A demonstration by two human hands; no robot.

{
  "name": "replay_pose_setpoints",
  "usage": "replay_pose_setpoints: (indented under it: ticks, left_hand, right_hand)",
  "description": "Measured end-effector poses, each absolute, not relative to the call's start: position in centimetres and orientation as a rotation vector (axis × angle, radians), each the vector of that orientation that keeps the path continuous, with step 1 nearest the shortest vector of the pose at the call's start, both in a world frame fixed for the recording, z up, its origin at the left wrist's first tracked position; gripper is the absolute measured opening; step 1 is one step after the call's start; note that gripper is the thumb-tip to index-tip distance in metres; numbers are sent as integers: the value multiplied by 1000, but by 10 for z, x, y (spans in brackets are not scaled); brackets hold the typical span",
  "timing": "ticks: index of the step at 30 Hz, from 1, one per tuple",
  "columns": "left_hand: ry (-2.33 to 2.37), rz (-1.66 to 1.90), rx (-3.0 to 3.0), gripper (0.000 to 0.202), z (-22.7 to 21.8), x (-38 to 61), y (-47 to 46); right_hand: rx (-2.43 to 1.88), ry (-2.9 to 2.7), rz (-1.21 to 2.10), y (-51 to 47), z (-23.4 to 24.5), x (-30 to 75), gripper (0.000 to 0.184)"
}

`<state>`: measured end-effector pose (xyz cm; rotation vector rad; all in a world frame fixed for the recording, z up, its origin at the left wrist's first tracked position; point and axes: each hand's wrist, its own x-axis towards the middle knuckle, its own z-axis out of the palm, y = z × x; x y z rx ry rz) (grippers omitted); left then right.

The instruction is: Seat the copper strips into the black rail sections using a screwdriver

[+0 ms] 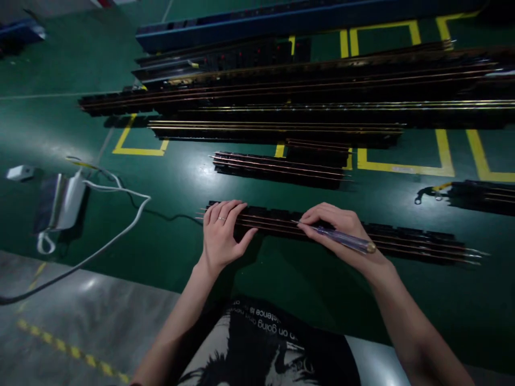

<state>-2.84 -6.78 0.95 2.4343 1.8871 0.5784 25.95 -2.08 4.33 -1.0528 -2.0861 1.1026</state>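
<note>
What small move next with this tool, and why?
Perhaps press the clear-handled tool lightly against the black strip: the right hand aims its tip there, though contact is unclear, and the left hand lies across the strip, likely able to brace it.

Legible text is found on the shirt [273,348] worn by the person, printed in small white letters and upside down as seen from the head camera. One line reads in part "on going and neve", its end cut off; the adjoining line, nearer the table, shows "istence is", also incomplete. Larger script lower on the garment appears to begin "De"; the remainder cannot be made out. A pale label [402,169] on the yellow tape [446,155] is too small to read.
</note>
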Motion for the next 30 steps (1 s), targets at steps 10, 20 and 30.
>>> replay_pose_setpoints:
  ticks: [10,20,30]
  left_hand:
    - [1767,666,2650,55,8,36,-74]
    - [1752,695,2574,36,12,44,-64]
    - [1510,732,2630,49,8,52,-73]
  right_hand:
    - [-1037,-2164,845,-38,30,271,18]
    - [-1036,-2112,1072,-32,50,289,12]
    - [-1072,-2159,1032,-34,46,284,12]
